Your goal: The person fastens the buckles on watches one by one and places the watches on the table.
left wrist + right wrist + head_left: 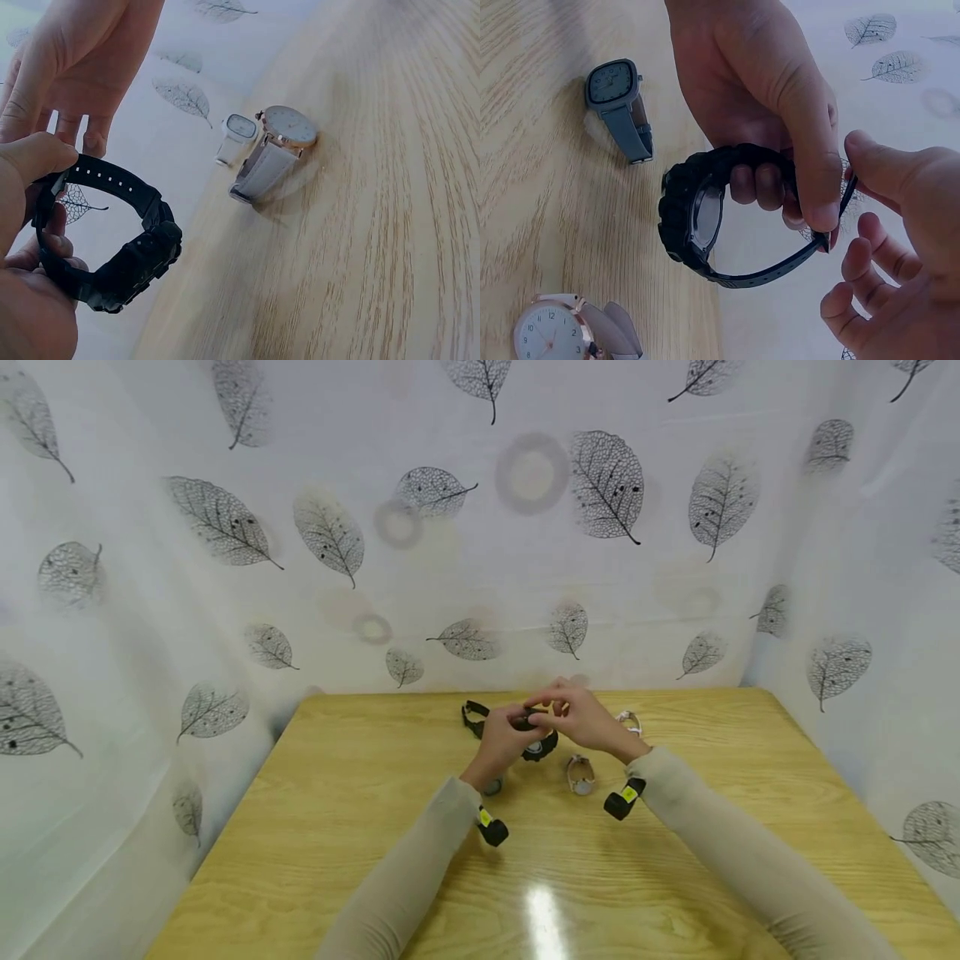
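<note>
A chunky black wristwatch hangs above the table, its strap forming a loop. My left hand grips the strap near the buckle; in the right wrist view the left thumb presses on the band, with fingers inside the loop. The free end of the strap is pinched by my right hand between thumb and index finger, while its other fingers are loosely bent. The watch face is turned away in the right wrist view, which shows the metal case back.
Around the hands on the wooden table lie another black watch, a grey-blue square watch, a rose-gold round watch with a pale strap and a small white watch. Behind the table hangs a leaf-print curtain.
</note>
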{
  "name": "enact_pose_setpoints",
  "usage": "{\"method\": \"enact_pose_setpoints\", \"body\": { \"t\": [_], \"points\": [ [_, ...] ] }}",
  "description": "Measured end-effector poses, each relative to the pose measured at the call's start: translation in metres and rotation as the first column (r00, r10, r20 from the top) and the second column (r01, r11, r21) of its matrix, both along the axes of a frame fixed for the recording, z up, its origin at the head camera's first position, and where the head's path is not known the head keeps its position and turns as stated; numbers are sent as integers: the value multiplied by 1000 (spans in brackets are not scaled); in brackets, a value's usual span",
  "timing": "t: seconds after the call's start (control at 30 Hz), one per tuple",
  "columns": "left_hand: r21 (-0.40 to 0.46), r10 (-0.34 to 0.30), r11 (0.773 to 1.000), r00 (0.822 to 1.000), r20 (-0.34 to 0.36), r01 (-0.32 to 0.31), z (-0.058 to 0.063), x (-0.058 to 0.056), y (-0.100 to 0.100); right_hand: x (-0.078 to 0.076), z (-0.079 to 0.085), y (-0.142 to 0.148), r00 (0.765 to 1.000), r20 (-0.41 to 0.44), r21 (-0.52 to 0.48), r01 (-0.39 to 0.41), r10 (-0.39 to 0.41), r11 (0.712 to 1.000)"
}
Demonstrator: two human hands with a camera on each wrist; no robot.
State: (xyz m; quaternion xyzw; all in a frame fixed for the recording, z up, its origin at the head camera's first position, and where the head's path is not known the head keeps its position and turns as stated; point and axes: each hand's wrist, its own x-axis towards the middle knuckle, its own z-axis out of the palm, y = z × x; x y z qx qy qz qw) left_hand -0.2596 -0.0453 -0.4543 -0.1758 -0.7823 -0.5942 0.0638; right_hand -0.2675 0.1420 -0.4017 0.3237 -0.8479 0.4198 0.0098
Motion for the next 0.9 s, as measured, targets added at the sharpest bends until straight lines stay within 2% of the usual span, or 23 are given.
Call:
{"method": "enact_pose_setpoints", "body": {
  "t": [0.2, 0.37, 0.53, 0.67, 0.9],
  "points": [
    [-19, -13, 1000, 999, -34, 12, 0, 0, -2, 0, 0, -1, 1000, -14, -15, 3, -3, 1000],
    [-39, -22, 999, 998, -60, 20, -5, 0, -6, 1, 0, 1, 1000, 10, -33, 21, -21, 999],
    [2, -29, 1000, 999, -35, 29, -9, 1, -9, 6, 2, 5, 998, 60, -89, 33, -27, 995],
    [38, -45, 998, 999, -18, 45, -10, 2, -9, 3, -7, 10, 995, 93, -131, 50, -38, 990],
    [-5, -38, 999, 998, -45, 38, -9, 1, -8, 8, -9, 11, 990, 129, -186, 73, -50, 980]
  ]
}}
